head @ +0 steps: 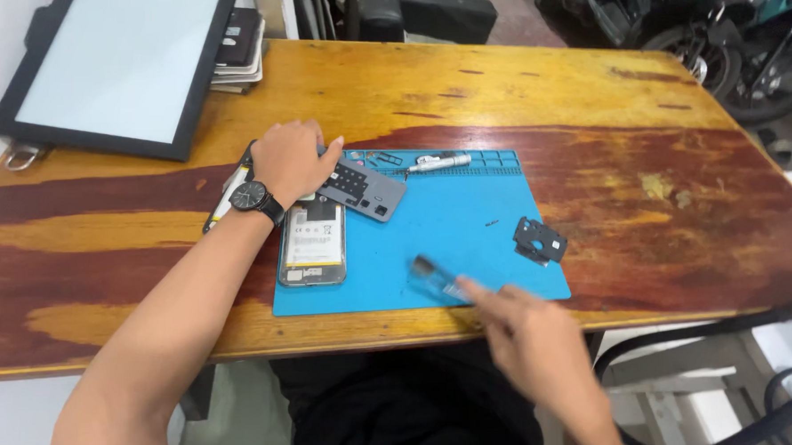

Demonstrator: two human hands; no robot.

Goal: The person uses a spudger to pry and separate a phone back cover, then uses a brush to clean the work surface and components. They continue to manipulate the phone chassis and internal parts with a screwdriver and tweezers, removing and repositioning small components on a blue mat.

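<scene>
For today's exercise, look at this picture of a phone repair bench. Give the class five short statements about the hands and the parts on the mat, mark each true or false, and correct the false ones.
1. The left hand rests on the top end of the opened phone. True.
2. A wristwatch is worn on the right arm. False: it is on the left wrist.
3. The right hand holds a small clear, blurred piece over the blue mat. True.
4. The small black bracket lies in the middle of the bare wooden table. False: it lies at the mat's right edge.
5. The grey screwdriver lies at the mat's near edge. False: it lies along the far edge.
</scene>
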